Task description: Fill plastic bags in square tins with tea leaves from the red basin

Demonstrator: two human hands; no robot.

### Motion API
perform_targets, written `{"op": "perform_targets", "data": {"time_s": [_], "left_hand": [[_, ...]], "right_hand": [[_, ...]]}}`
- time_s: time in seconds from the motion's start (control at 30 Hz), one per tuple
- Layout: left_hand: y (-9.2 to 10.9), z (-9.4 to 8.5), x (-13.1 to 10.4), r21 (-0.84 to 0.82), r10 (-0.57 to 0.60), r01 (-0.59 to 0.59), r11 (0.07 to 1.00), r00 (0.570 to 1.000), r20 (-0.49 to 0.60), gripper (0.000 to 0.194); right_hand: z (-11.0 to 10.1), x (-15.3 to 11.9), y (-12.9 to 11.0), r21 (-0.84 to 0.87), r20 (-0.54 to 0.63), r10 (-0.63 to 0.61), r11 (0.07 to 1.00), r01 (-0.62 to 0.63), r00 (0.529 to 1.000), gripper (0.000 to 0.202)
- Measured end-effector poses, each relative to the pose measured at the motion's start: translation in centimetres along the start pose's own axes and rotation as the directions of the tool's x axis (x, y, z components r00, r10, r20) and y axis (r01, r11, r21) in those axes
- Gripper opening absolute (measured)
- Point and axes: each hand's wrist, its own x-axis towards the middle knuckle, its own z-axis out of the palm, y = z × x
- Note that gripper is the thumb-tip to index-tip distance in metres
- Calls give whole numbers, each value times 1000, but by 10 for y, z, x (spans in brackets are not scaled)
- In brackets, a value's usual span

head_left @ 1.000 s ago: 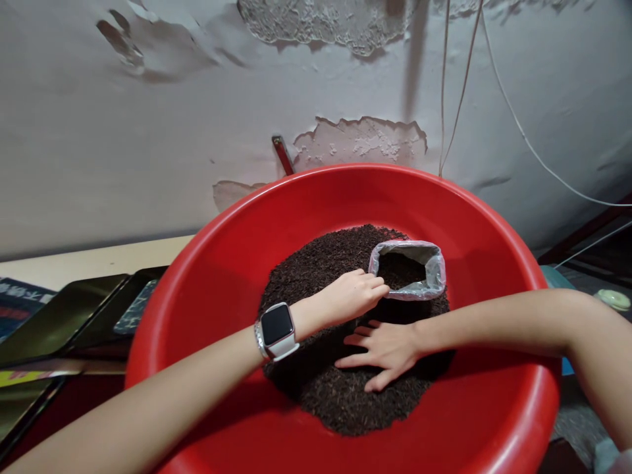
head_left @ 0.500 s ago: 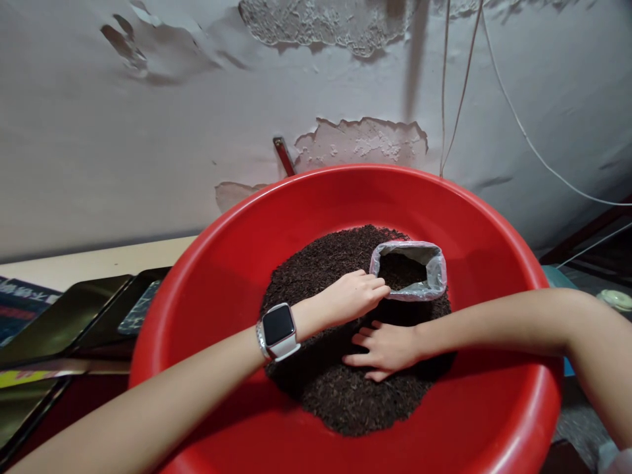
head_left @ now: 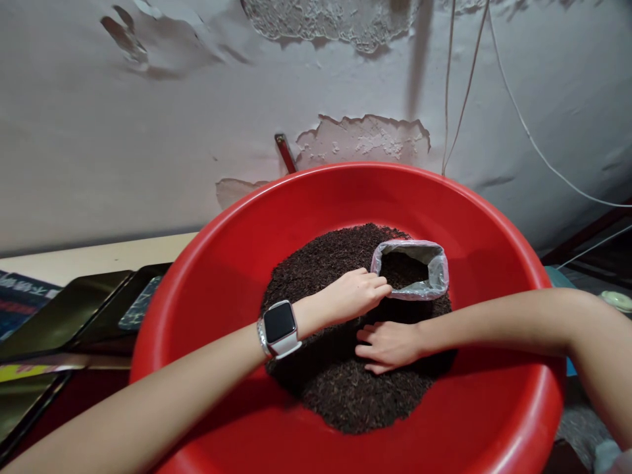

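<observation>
A large red basin (head_left: 498,263) holds a heap of dark, loose, shredded material (head_left: 316,263). On the heap's right side stands a clear plastic bag (head_left: 437,273), its mouth open and dark material inside. My left hand (head_left: 358,294), with a watch at the wrist, pinches the bag's near left rim. Just below it, my right hand (head_left: 390,345) rests in the heap with curled fingers, their tips partly sunk in the material. Whether it grips any of the material is hidden.
Dark glossy packages (head_left: 69,313) lie left of the basin on a pale surface (head_left: 113,260). Behind stands a wall with peeling plaster (head_left: 365,141) and hanging cables (head_left: 447,92). A greenish-white round item (head_left: 616,301) is at the far right.
My right hand has shifted slightly right in the heap, and its spread fingers have curled in. My left hand still holds the bag's rim.
</observation>
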Motion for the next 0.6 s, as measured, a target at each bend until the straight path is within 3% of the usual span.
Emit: {"op": "perform_targets", "data": {"time_s": [0.23, 0.37, 0.6], "left_hand": [[0, 1, -1, 22, -3, 2, 1000, 1000, 10, 9], [0, 0, 0, 17, 1, -1, 1000, 1000, 11, 10], [-5, -1, 0, 19, -86, 85, 996, 995, 56, 16]], "right_hand": [[-7, 2, -4, 51, 110, 136, 988, -143, 985, 37], [-18, 6, -4, 41, 173, 144, 987, -153, 974, 37], [-70, 14, -2, -41, 68, 88, 996, -85, 994, 34]]}}
